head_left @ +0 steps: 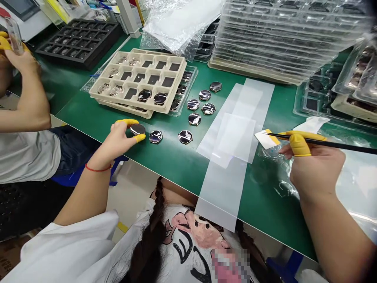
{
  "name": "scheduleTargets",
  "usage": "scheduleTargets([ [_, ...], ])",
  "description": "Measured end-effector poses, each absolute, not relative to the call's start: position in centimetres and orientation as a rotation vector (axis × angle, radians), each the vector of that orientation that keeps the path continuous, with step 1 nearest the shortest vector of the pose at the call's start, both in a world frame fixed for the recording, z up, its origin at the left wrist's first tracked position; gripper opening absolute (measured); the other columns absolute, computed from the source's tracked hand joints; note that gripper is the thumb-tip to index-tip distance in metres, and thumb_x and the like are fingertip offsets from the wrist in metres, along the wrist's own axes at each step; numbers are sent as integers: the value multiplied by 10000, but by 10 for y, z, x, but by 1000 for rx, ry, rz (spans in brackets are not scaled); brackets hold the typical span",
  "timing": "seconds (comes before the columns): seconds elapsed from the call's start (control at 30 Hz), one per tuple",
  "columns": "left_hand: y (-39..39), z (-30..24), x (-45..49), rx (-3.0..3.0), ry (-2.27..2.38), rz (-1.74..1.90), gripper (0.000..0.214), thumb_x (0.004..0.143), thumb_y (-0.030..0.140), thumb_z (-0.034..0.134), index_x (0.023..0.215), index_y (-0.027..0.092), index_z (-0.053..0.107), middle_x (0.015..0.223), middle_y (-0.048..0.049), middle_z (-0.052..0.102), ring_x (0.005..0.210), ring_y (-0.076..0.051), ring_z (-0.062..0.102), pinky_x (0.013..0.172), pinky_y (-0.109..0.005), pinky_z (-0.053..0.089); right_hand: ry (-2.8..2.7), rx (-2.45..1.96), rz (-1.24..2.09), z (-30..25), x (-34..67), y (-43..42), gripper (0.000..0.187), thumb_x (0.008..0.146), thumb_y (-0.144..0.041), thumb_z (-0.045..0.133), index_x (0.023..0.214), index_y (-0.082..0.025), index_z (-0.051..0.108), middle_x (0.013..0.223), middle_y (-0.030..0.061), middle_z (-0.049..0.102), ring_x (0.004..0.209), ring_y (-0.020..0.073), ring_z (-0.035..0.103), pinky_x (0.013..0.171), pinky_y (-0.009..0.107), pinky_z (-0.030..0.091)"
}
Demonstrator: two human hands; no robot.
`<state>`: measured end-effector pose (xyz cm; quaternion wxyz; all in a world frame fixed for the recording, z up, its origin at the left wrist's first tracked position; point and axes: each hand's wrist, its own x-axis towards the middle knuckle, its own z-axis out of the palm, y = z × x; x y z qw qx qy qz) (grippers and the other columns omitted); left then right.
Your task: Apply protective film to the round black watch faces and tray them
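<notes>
Round watch case (137, 129) over green counter (173, 165), left hand (118, 143) grip pinching it by the rim, face untouched; right hand (313, 167) grip pinching black tweezers (338, 143) above white card (266, 142)

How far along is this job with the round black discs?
Done: seven round black metal-rimmed discs lie out on the green bench mat. In hand: the left hand, in yellow finger cots, pinches another disc; the right hand holds slim black tweezers. Remaining: two discs sit in the beige compartment tray, with more in the clear tray beside it.
</notes>
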<state>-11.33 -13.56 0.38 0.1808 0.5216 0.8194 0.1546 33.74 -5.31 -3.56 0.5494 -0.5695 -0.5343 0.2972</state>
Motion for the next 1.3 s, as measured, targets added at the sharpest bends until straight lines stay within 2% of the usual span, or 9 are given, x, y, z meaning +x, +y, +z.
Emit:
scheduleTargets([
  [0.1,-130,-10,-132,1455,2391,326,552,737,443,668,1201,145,639,1213,-172,565,1292,-399,429,1117,-536,375,-1301,-1377,676,-34,334,-55,186,783,-331,728,816,-147,729,579,5,612,489,110,540,513,270,393],
  [0.4,-126,-6,-105,1575,2095,676,598,721,472,726,1248,218,602,1263,-88,581,1238,-292,515,1097,-441,413,-1316,-1444,680,-34,334,-55,186,759,-319,706,845,-157,740,594,33,622,505,129,531,516,297,373],
  [0.63,-123,-3,-46,1926,2026,287,478,772,404,734,1215,241,657,1256,-108,541,1248,-331,437,1111,-530,356,-1372,-1460,670,-34,337,-56,136,759,-312,700,800,-182,713,613,41,622,532,145,547,565,330,422],
  [0.8,-120,2,-40,2037,2055,227,572,773,435,769,1285,223,629,1331,-138,516,1289,-356,429,1089,-531,373,-1348,-1510,704,-31,337,-58,165,745,-350,708,802,-196,714,637,39,630,575,166,576,628,365,460],
  [0.97,-83,51,-108,1870,2419,796,442,889,446,602,1213,150,656,1108,-75,695,1014,-228,644,912,-395,441,-1338,-1600,707,-33,341,-57,192,733,-389,720,734,-197,709,648,35,634,599,159,565,652,374,442],
  [1.03,-58,67,-147,1740,2628,863,495,891,503,589,1206,127,653,1090,-89,703,1068,-240,662,798,-379,372,-1337,-1629,708,-34,342,-57,217,739,-412,722,767,-197,724,652,28,637,597,153,557,642,365,428],
  [1.1,-34,73,-181,1685,2630,669,561,841,541,647,1140,66,639,884,-72,690,1184,-258,626,762,-373,258,-1323,-1636,716,-34,342,-56,247,739,-418,724,848,-196,740,647,19,638,583,150,552,621,354,420],
  [1.2,-9,65,-207,1634,2524,369,606,617,596,718,868,46,685,567,38,521,1088,-235,652,762,-358,281,-1311,-1620,715,-33,340,-56,282,735,-418,724,897,-188,741,651,15,640,574,148,553,601,340,417],
  [1.3,0,54,-211,1587,2488,225,485,615,536,674,807,91,680,613,39,570,1020,-197,646,834,-352,365,-1318,-1646,708,-33,340,-56,255,729,-425,716,825,-189,728,659,21,643,592,154,557,614,346,427],
])
